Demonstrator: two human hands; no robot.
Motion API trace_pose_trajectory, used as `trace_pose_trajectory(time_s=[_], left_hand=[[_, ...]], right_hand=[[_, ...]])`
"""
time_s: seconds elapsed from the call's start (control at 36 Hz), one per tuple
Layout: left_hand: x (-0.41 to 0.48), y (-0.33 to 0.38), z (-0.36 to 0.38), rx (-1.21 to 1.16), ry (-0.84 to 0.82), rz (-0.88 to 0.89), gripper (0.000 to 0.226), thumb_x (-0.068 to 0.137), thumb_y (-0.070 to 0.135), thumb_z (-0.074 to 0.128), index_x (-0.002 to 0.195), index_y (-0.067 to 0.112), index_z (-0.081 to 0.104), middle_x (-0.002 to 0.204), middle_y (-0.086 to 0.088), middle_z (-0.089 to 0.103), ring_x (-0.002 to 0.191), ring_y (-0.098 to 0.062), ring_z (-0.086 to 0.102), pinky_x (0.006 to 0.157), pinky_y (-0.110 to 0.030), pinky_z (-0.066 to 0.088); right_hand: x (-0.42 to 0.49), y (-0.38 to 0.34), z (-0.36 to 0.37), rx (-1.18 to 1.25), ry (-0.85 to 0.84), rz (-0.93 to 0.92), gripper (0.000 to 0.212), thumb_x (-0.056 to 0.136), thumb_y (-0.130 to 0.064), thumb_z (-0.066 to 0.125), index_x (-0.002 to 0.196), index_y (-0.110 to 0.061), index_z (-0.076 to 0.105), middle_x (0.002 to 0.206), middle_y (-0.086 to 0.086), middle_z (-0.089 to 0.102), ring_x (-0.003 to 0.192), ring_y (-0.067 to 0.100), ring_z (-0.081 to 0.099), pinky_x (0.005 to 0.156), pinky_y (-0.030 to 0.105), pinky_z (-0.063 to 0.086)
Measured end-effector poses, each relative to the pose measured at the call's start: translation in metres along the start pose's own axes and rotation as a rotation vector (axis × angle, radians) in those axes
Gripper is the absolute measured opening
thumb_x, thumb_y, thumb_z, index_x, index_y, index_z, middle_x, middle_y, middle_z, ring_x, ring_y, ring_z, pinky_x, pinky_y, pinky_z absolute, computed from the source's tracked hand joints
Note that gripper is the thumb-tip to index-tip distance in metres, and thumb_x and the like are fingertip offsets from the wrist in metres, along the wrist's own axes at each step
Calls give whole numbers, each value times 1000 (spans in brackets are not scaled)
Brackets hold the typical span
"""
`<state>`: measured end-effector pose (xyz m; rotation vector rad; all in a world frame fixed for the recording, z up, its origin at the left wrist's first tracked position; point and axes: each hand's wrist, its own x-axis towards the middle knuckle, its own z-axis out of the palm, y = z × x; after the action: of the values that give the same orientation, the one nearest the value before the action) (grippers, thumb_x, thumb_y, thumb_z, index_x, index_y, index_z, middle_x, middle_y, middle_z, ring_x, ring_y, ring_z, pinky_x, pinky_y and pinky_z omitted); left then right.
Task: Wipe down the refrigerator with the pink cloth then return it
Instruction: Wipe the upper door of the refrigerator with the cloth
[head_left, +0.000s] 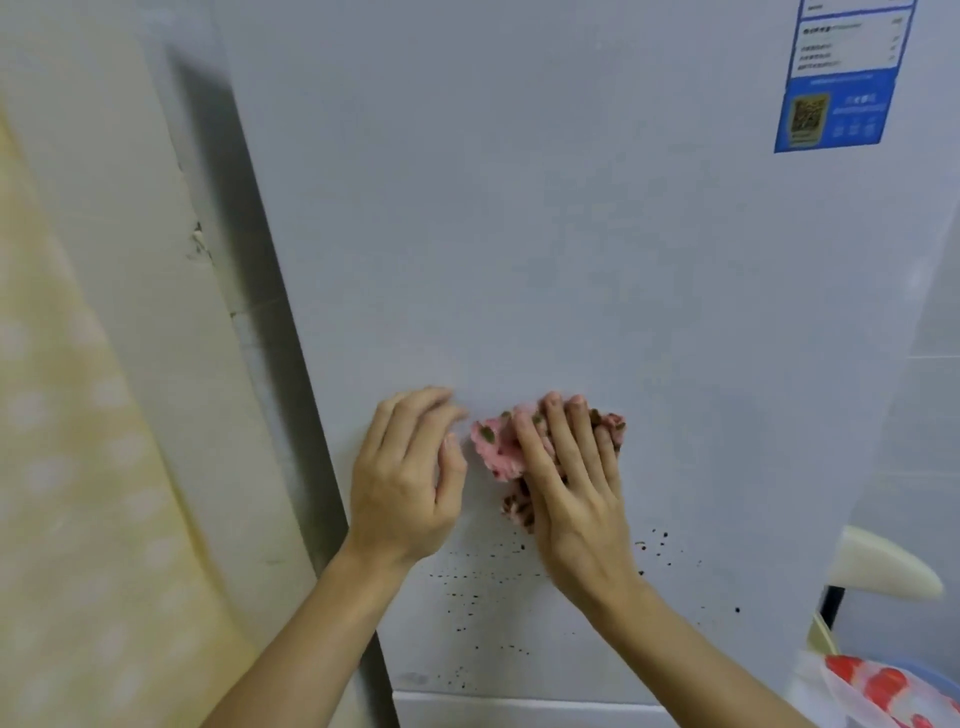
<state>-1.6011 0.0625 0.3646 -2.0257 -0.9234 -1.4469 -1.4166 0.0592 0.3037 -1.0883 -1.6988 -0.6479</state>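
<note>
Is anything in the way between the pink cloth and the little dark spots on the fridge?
Nothing visible. The right hand presses the crumpled pink cloth on the white refrigerator door, above the dark specks; only bare door lies between. The left hand is beside it.

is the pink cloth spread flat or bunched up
Bunched up: the pink cloth shows crumpled folds under the right hand pressing it to the refrigerator door.
</note>
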Motion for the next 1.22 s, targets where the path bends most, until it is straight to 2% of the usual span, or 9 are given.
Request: trace_pose_trajectory(time_s=[0.17, 0.28, 0.33, 0.42, 0.53, 0.61, 0.78, 1.0, 1.22], left_hand=[[6, 40, -26, -722, -519, -571, 51, 100, 68, 50, 118, 25, 71, 87, 16, 71, 81, -7, 68, 76, -35, 54], [13, 53, -38, -1065, -543, -777, 31, 104, 36, 53, 119, 15, 71, 77, 9, 75, 69, -4, 71, 62, -18, 54], [13, 44, -42, -1137, -468, -881, 33, 108, 26, 48, 124, 7, 70, 96, -3, 81, 89, -18, 78, 72, -24, 61], [6, 27, -47, -1081, -425, -963, 42, 106, 41, 58, 119, 3, 73, 115, -31, 72, 109, -55, 68, 93, -68, 56], [3, 10, -57, -1228, -446, -1124, 48, 96, 43, 70, 131, 10, 69, 133, -9, 72, 130, -28, 65, 115, -56, 44], [2, 1, -62, -1326, -503, -1160, 85, 82, 57, 85, 148, 12, 55, 146, -7, 64, 141, -30, 54, 121, -58, 35], [9, 8, -71, -997, -534, -961, 28, 101, 36, 61, 116, 16, 76, 114, 3, 80, 110, -15, 75, 107, -44, 53], [-4, -1, -74, -1040, -479, -1029, 35, 85, 29, 76, 117, 14, 74, 118, 2, 79, 114, -14, 73, 107, -36, 51], [-5, 4, -71, -757, -396, -1039, 29, 101, 46, 60, 118, 23, 68, 107, 0, 74, 94, -18, 76, 97, -44, 61]], right_hand=[[15, -38, -13, 350, -7, 147, 52, 115, -32, 20, 165, -18, 21, 174, 5, 19, 162, 29, 9, 132, 49, 6], [18, -62, -19, 362, -81, 98, 58, 113, -36, 28, 166, -16, 14, 175, 1, 17, 163, 24, 8, 130, 50, 9], [19, -65, -31, 526, -173, 137, 75, 108, -38, 46, 167, -23, 3, 176, -8, 8, 163, 17, 5, 131, 48, 10], [22, -64, -54, 774, -274, 265, 100, 99, -41, 65, 163, -42, -12, 174, -19, 9, 160, 6, 10, 130, 42, 20], [26, -62, -70, 750, -236, 589, 96, 84, -61, 68, 162, -42, 15, 154, -33, 38, 140, -12, 40, 112, 15, 35], [29, -62, -78, 860, -380, 775, 73, 80, -67, 68, 145, -38, 48, 129, -26, 63, 115, -9, 62, 93, 17, 50], [29, -62, -78, 1091, -294, 974, 27, 86, -39, 72, 92, -14, 81, 94, 12, 80, 92, 24, 77, 94, 46, 61], [32, -45, -77, 1119, -406, 970, 22, 106, -19, 54, 109, -8, 73, 100, 9, 80, 96, 22, 75, 82, 28, 60], [42, -72, -93, 1067, -131, 1003, 20, 105, -27, 60, 98, -18, 77, 92, 8, 79, 87, 25, 77, 86, 44, 58]])
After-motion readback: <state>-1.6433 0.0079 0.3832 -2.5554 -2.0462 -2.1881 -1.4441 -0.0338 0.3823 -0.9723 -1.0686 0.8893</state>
